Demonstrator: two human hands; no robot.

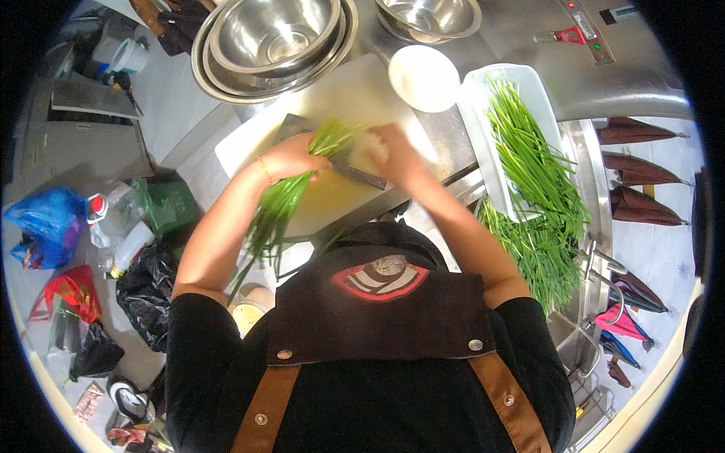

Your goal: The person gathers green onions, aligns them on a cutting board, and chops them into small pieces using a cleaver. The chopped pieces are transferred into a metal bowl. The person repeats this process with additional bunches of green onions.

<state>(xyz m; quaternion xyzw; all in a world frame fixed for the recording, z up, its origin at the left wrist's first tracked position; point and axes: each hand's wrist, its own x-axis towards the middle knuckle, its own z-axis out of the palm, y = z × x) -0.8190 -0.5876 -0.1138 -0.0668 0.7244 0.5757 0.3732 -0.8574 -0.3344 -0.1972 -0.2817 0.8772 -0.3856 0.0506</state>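
My left hand [293, 156] is closed around a bunch of garlic chives [277, 204]. Their pale ends point to the right, and the long green leaves hang toward my body past the edge of the white cutting board [255, 136]. Close to the pale ends is my right hand [393, 153], blurred, with its fingers bent. Whether it holds anything is unclear. Beneath both hands a cleaver [362, 176] lies flat on the board, partly covered by the left hand and the chives.
Stacked steel bowls [277, 34] stand behind the board, near a white bowl [423, 78] and a smaller steel bowl [429, 17]. At right, a white plastic tub [481, 141] holds chives [524, 130]. More chives [538, 263] lie over the sink [561, 328]. Bags [48, 226] occupy the left floor.
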